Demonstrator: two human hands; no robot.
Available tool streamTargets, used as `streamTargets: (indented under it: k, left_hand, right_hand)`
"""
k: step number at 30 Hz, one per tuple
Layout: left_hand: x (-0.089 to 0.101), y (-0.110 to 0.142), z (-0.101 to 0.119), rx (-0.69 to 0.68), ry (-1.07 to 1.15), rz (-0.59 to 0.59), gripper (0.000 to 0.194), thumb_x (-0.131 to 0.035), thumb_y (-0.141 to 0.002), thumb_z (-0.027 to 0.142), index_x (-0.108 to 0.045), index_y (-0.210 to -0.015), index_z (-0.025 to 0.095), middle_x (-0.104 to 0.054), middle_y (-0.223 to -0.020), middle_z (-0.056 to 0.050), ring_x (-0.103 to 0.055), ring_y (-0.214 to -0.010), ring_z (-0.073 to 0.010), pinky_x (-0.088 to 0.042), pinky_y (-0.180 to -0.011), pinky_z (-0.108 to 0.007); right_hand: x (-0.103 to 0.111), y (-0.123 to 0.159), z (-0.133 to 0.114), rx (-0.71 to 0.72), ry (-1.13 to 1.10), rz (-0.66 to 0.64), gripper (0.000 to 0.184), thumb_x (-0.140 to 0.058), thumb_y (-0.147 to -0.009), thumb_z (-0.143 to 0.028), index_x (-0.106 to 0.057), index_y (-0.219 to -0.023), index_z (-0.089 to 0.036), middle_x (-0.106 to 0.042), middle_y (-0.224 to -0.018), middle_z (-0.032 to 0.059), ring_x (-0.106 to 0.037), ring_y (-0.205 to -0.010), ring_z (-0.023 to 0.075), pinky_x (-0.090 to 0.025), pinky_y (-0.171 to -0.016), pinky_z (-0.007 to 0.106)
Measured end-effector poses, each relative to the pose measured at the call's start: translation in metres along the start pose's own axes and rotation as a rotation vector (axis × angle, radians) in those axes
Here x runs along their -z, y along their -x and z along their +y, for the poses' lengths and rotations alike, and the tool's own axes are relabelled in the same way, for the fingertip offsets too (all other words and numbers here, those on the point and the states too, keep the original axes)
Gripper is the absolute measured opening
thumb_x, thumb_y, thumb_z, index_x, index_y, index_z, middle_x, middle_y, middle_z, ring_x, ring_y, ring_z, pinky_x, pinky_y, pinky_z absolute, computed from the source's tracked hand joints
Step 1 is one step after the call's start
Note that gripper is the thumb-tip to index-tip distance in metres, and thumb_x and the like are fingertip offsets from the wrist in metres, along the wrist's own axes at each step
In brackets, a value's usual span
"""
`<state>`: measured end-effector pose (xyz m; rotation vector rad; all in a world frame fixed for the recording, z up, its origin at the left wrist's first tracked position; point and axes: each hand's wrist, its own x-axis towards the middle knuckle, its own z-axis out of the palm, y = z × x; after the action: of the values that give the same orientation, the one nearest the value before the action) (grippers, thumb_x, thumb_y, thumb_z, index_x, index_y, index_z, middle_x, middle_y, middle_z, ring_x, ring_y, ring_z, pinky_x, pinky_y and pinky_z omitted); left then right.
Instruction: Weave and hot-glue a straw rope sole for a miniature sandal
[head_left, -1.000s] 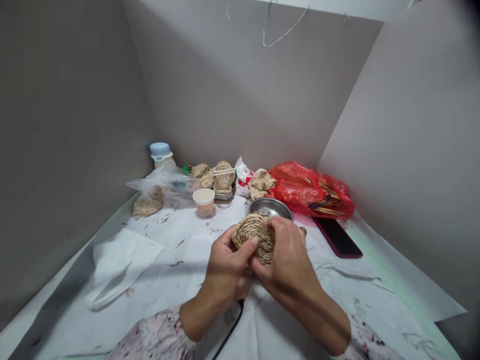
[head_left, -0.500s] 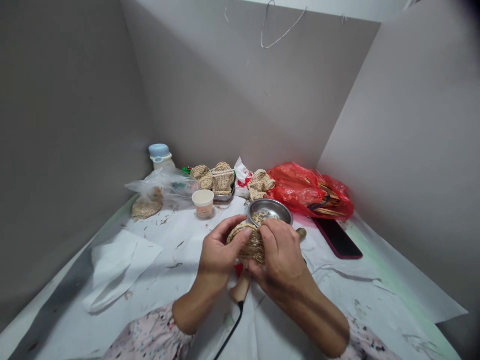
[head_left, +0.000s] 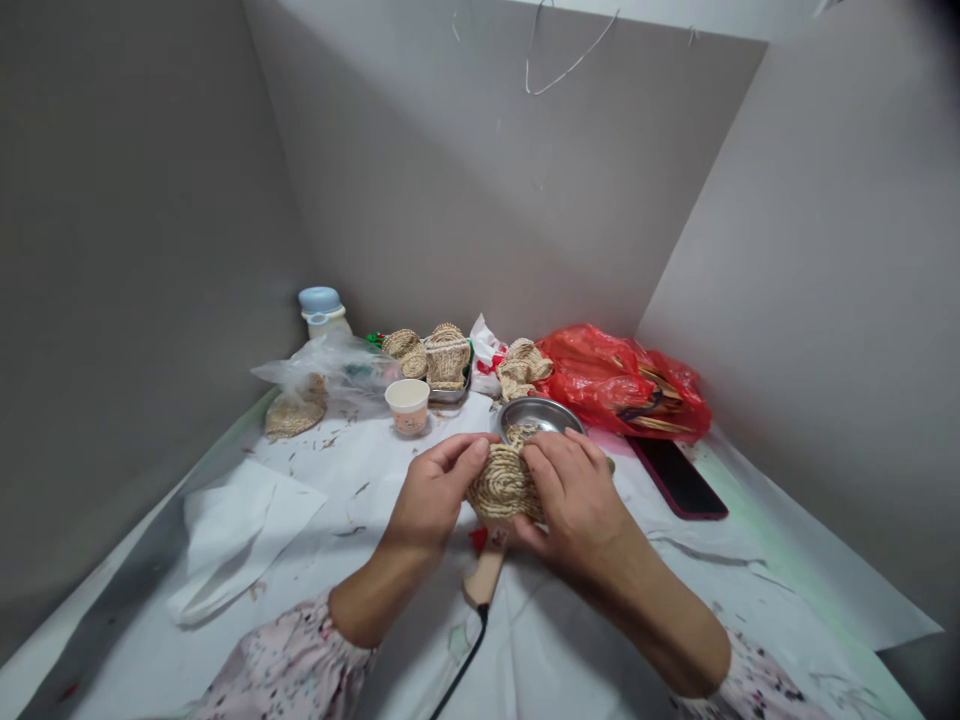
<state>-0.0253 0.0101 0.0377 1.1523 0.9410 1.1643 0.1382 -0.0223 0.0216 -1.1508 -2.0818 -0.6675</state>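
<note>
Woven-straw coil [head_left: 504, 485] is pinched at opposite edges by fingers of the left hand [head_left: 433, 492] and right hand [head_left: 576, 495]. Steel bowl [head_left: 546, 416] sits just beyond the fingertips.

At least five woven straw pieces [head_left: 504, 485] are being counted: one is being held by two hands [head_left: 431, 497], four are being carried near the worktop's [head_left: 814, 585] far edge. Two plastic bags [head_left: 600, 375], one tray [head_left: 448, 397], one packet [head_left: 486, 352], one lidded bottle [head_left: 321, 303], one paper cup [head_left: 409, 410], one steel bowl [head_left: 555, 413], one smartphone [head_left: 681, 478], one folded sheet [head_left: 240, 525] and one corded tool [head_left: 486, 577] are also being counted.
</note>
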Motion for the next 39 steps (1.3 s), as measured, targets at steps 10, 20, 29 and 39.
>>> streamTargets:
  k: [10, 20, 29, 39]
  left_hand:
    - [0.003, -0.001, 0.003, -0.005, -0.074, -0.082, 0.033, -0.065, -0.08, 0.039, -0.073, -0.099, 0.014, -0.075, -0.098, -0.011, -0.065, -0.101, -0.0277, -0.052, -0.081, -0.035]
    - [0.005, -0.001, 0.007, 0.06, -0.001, -0.159, 0.024, -0.071, -0.072, 0.024, -0.069, -0.094, 0.015, -0.075, -0.081, -0.005, -0.068, -0.076, -0.0181, -0.052, -0.077, -0.032]
    - [0.006, -0.001, 0.011, 0.066, 0.003, -0.264, 0.031, -0.077, -0.068, 0.024, -0.07, -0.098, 0.016, -0.076, -0.092, -0.007, -0.069, -0.086, -0.0197, -0.051, -0.084, -0.033]
    - [0.003, -0.001, 0.005, 0.088, -0.069, -0.259, 0.019, -0.073, -0.07, 0.024, -0.07, -0.086, 0.015, -0.074, -0.081, -0.004, -0.068, -0.077, -0.0196, -0.051, -0.073, -0.03]
  right_hand:
    - [0.006, 0.0, 0.005, -0.007, -0.009, -0.069, 0.044, -0.059, -0.072, -0.016, -0.055, -0.115, -0.008, -0.066, -0.112, 0.0199, -0.058, -0.112, 0.032, -0.039, -0.104, 0.052]
    - [0.011, -0.002, 0.014, -0.02, 0.035, -0.034, 0.04, -0.059, -0.073, -0.015, -0.055, -0.112, -0.008, -0.067, -0.108, 0.0202, -0.06, -0.108, 0.0314, -0.039, -0.102, 0.05]
    - [0.012, -0.002, 0.015, 0.016, 0.008, -0.05, 0.04, -0.058, -0.073, -0.014, -0.054, -0.112, -0.01, -0.067, -0.108, 0.0188, -0.06, -0.106, 0.0306, -0.041, -0.102, 0.051]
    - [0.011, -0.002, 0.01, -0.012, 0.02, -0.08, 0.042, -0.059, -0.073, -0.015, -0.052, -0.114, -0.01, -0.065, -0.114, 0.0199, -0.056, -0.114, 0.0317, -0.037, -0.103, 0.05]
